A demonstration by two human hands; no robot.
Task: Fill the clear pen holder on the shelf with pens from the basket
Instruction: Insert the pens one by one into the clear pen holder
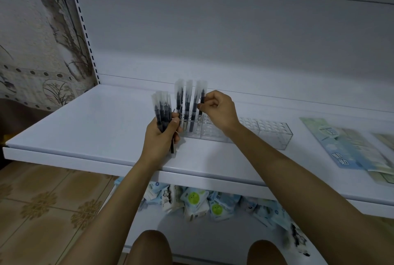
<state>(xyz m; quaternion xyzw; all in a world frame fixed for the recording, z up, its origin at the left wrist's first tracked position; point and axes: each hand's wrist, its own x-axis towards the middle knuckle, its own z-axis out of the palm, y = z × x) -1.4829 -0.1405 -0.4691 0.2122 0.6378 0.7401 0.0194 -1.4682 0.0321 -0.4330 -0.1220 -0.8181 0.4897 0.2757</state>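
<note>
A long clear pen holder (270,131) with rows of round holes lies on the white shelf (85,124). Several dark pens with clear caps (187,102) stand upright in its left end. My left hand (162,136) grips a bundle of several more pens (162,111), held upright just left of the holder. My right hand (215,107) pinches one pen (202,98) that stands at the right edge of the upright group, its lower end at the holder's holes. The basket is out of view.
Flat printed packets (349,145) lie on the shelf at the right. Under the shelf, a lower shelf holds a heap of small packets (198,200). The shelf's back panel rises behind the holder. My knees show at the bottom over a tiled floor (42,200).
</note>
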